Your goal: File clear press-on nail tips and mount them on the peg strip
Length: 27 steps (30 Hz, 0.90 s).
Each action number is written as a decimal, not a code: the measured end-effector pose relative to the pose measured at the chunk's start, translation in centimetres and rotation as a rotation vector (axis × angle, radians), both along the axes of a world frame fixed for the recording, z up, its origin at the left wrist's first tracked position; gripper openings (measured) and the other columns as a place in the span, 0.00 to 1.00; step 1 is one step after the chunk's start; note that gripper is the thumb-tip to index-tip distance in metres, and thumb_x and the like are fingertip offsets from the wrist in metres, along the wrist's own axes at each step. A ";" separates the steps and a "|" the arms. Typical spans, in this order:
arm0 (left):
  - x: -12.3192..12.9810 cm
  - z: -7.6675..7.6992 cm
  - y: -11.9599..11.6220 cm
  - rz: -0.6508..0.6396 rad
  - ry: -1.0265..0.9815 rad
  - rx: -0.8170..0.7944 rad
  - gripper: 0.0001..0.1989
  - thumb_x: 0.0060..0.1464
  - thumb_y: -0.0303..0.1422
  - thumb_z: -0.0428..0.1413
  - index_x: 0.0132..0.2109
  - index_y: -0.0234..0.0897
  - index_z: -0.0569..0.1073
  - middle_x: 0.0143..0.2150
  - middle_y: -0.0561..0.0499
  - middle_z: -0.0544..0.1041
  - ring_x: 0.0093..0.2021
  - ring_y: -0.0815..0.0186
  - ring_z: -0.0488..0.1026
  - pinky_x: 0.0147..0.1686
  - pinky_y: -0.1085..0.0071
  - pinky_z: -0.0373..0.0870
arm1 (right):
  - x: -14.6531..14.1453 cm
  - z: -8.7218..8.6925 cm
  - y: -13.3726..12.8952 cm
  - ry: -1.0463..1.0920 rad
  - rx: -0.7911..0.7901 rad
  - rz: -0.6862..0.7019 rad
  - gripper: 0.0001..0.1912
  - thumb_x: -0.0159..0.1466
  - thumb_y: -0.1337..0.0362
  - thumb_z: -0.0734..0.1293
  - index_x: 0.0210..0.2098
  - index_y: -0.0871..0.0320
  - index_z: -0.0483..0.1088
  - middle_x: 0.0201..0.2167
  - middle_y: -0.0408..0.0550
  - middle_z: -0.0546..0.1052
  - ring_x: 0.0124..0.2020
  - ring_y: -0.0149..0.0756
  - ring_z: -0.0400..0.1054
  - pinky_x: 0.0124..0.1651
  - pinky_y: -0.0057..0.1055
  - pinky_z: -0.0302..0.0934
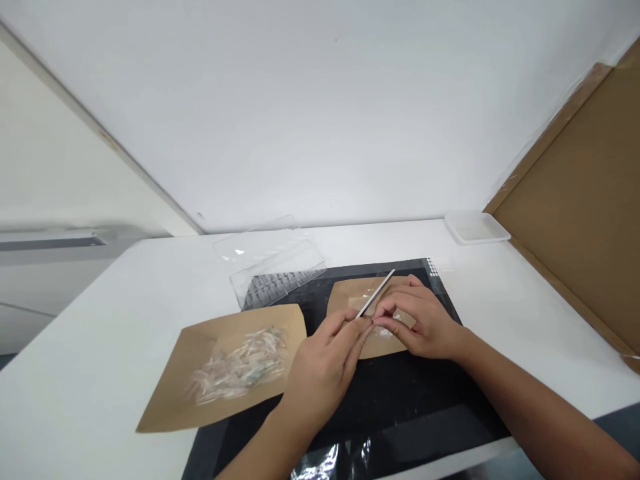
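Both forearms come in from the front edge, wrists over the mat, fingertips meeting above the right-hand tray. Left hand (324, 360): fingers bent, pinching one thin black-and-white strip (377, 293), tilted up toward back right. Right hand (425, 321): thumb and index closed together, touching the left fingertips; looks like a pinch on something small, too blurred to be sure.

Counts: 1 strip, 2 open brown paper trays, 1 black rectangular mat (400, 400), 2 clear plastic pieces, 1 shallow translucent white tub (477, 229), 1 large brown cardboard box (585, 193). Left tray (193, 340) holds a loose heap of thin clear plastic slivers (245, 367), too many and too smeared to count. Right tray (343, 293) has a few small clear/white bits, mostly behind the hands.

Edges: left tray overlaps the mat's left edge onto the white table (100, 360); right tray sits wholly on the mat. Ridged clear case (280, 273) lies across the mat's back left corner, flat clear cover (255, 240) just behind it. Tub is near the table's back edge, beside the box, which runs along the right. Bare tabletop shows left of the left tray and between mat and box
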<state>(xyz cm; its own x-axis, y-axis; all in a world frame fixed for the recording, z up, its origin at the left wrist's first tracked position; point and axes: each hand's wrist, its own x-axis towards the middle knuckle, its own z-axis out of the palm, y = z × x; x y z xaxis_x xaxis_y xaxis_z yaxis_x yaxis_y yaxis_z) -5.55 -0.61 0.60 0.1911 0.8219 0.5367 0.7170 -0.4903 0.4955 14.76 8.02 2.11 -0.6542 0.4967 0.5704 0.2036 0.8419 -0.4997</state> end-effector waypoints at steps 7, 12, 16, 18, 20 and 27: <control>0.0 -0.1 0.1 0.019 -0.020 0.049 0.09 0.72 0.28 0.53 0.49 0.37 0.79 0.45 0.46 0.79 0.41 0.67 0.81 0.40 0.76 0.78 | -0.6 -0.9 -0.5 -0.001 -0.093 -0.033 0.04 0.74 0.63 0.66 0.40 0.54 0.69 0.32 0.38 0.78 0.32 0.30 0.71 0.48 0.36 0.53; 0.0 -0.2 0.2 0.046 -0.031 0.060 0.07 0.72 0.29 0.54 0.47 0.37 0.78 0.42 0.47 0.79 0.41 0.65 0.81 0.42 0.74 0.77 | -0.8 -0.5 -0.7 0.047 -0.158 -0.082 0.12 0.77 0.62 0.60 0.35 0.54 0.66 0.29 0.39 0.75 0.32 0.32 0.68 0.47 0.37 0.53; 0.1 -0.2 0.3 0.074 -0.038 0.105 0.05 0.71 0.28 0.55 0.47 0.36 0.77 0.41 0.47 0.79 0.41 0.65 0.80 0.44 0.72 0.76 | -0.2 -0.5 -0.6 0.139 -0.206 -0.160 0.16 0.79 0.60 0.55 0.34 0.53 0.62 0.28 0.41 0.71 0.31 0.35 0.65 0.44 0.37 0.55; 0.1 -0.1 0.4 0.080 -0.043 0.130 0.04 0.70 0.28 0.56 0.46 0.35 0.76 0.39 0.48 0.79 0.40 0.65 0.78 0.44 0.72 0.75 | 0.0 -0.7 -0.4 0.175 -0.222 -0.161 0.18 0.80 0.60 0.52 0.34 0.53 0.60 0.27 0.41 0.70 0.30 0.35 0.64 0.43 0.37 0.56; 0.2 0.0 0.5 0.080 -0.049 0.124 0.04 0.70 0.27 0.56 0.46 0.36 0.76 0.37 0.49 0.78 0.37 0.66 0.77 0.41 0.72 0.74 | 0.2 -0.9 -0.2 0.154 -0.201 -0.147 0.20 0.80 0.59 0.50 0.33 0.53 0.59 0.27 0.41 0.69 0.30 0.36 0.63 0.43 0.37 0.56; 0.2 -0.1 0.8 0.079 -0.085 0.098 0.04 0.71 0.29 0.56 0.45 0.36 0.76 0.36 0.51 0.77 0.35 0.68 0.76 0.38 0.73 0.73 | 0.2 -1.0 0.7 0.076 0.073 -0.072 0.22 0.80 0.54 0.57 0.30 0.56 0.65 0.24 0.39 0.71 0.25 0.30 0.62 0.39 0.36 0.51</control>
